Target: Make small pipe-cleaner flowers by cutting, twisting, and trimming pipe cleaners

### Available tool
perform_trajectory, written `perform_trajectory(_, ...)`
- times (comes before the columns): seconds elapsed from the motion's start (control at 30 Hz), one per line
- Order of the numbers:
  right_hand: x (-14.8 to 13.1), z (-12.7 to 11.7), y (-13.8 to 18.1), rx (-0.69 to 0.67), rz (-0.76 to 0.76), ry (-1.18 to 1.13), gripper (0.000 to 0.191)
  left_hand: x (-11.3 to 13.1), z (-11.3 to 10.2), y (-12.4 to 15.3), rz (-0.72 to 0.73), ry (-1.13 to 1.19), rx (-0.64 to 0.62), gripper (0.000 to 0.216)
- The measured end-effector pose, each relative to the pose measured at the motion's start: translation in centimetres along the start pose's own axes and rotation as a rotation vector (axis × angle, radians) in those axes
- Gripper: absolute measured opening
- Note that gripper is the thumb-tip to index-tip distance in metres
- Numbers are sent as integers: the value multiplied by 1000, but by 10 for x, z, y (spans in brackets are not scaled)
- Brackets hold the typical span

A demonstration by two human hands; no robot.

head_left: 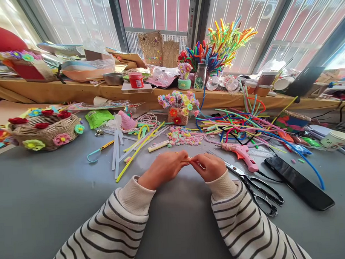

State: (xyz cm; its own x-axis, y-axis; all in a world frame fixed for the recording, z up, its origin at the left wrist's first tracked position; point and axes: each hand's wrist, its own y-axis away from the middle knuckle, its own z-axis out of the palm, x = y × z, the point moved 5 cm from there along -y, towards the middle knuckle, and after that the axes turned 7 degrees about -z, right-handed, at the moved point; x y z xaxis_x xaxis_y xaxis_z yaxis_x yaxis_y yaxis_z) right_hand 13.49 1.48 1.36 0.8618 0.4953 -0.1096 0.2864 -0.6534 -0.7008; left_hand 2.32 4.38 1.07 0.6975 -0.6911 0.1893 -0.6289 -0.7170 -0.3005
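My left hand [164, 168] and my right hand [209, 166] meet over the middle of the grey table [176, 227], fingertips pinched together. Whatever sits between them is too small and too covered to name. Just beyond lies a heap of small pastel pieces [184, 137], pink, yellow and green. To the left of my left hand are a cream stick [158, 146], a yellow pipe cleaner [131, 163] and clear glue sticks [116, 158]. A pink glue gun [242, 154] and black-handled scissors [255, 185] lie close to my right hand.
A black phone [299, 181] lies at the right. Loose pipe cleaners [234, 123] spread behind the glue gun. A twine basket with crocheted flowers [48, 134] stands at the left, a small flower pot [177, 115] at the back. A cluttered ledge [89, 91] runs below the windows.
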Motion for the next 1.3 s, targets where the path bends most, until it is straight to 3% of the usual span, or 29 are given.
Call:
perform_trajectory(0.23, 8, 5, 1, -104, 105, -59, 14, 10, -5, 1, 146, -292, 96, 24)
perform_trajectory(0.47, 7, 6, 2, -110, 82, -47, 16, 12, -8, 1, 183, -318, 143, 25)
perform_trajectory(0.83, 10, 6, 0, -161, 135, -255, 17, 12, -13, 1, 148, -299, 192, 28)
perform_trajectory(1.3, 6, 3, 0, -171, 47, -159, 17, -6, 1, -1, -72, 265, -143, 34)
